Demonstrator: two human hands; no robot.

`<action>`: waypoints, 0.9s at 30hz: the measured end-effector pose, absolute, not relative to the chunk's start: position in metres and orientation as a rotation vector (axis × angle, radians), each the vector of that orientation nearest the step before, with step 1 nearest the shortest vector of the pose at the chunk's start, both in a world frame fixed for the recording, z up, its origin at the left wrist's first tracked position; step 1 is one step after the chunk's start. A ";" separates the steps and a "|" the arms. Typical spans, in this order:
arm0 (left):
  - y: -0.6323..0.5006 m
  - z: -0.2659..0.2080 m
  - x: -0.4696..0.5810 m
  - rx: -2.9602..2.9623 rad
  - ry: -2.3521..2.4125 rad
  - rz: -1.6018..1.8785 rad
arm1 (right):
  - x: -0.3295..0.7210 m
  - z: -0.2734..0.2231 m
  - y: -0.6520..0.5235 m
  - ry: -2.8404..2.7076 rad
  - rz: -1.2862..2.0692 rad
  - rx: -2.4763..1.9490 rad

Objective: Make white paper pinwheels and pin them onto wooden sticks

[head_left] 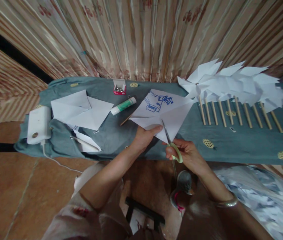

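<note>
A white paper sheet (175, 106) with a blue drawing and crease lines is held over the table by my left hand (145, 136), its thumb on top near the lower edge. In my right hand (186, 151) is a pair of scissors (176, 151) with pale green handles. The scissors' blade lies across the sheet's lower part, pointing up toward its middle. Just left of the sheet, a thin wooden stick (125, 120) lies partly beneath it. Beyond that are a glue stick (123, 106) and a small red box (119, 87) of metal pins.
White paper pinwheels (241, 83) on wooden sticks lie in an overlapping row at the right. Several paper sheets (98, 111) rest at the left, beside a white device (39, 125) with a cable. A bag of paper scraps (261, 193) stands below at the right.
</note>
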State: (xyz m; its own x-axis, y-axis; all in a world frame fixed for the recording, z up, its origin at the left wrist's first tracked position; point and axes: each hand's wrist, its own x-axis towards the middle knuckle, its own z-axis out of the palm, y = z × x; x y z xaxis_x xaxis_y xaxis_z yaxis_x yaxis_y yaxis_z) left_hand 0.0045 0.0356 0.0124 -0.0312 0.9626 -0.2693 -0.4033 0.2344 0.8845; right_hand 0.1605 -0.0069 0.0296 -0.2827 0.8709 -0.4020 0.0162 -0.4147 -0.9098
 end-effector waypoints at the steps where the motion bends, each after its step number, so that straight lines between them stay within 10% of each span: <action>1: 0.035 0.013 0.005 0.680 1.081 1.247 | 0.160 0.030 -0.007 -1.138 1.774 -1.335; 27: 0.034 0.015 0.006 0.661 1.080 1.245 | 0.160 0.022 -0.006 -1.179 1.744 -1.316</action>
